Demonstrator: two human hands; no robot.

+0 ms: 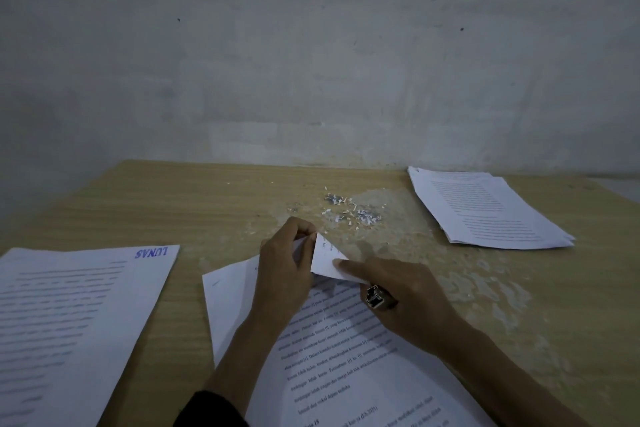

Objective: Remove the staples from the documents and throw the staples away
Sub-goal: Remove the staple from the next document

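Observation:
A printed document (pixel 346 350) lies in front of me on the wooden table (pixel 173 204), its top corner folded up. My left hand (pixel 284 274) pinches that raised corner between curled fingers. My right hand (pixel 398 302) grips a small metal staple remover (pixel 375 297) while its index finger presses flat on the folded corner. No staple shows under my fingers. A heap of pulled staples and paper scraps (pixel 349 210) lies just beyond my hands.
A stack of printed sheets (pixel 485 211) lies at the back right. A document stamped "LUNAS" in blue (pixel 69 329) lies at the near left. A grey wall (pixel 311 62) stands behind the table's far edge. The tabletop's surface is worn and peeling on the right.

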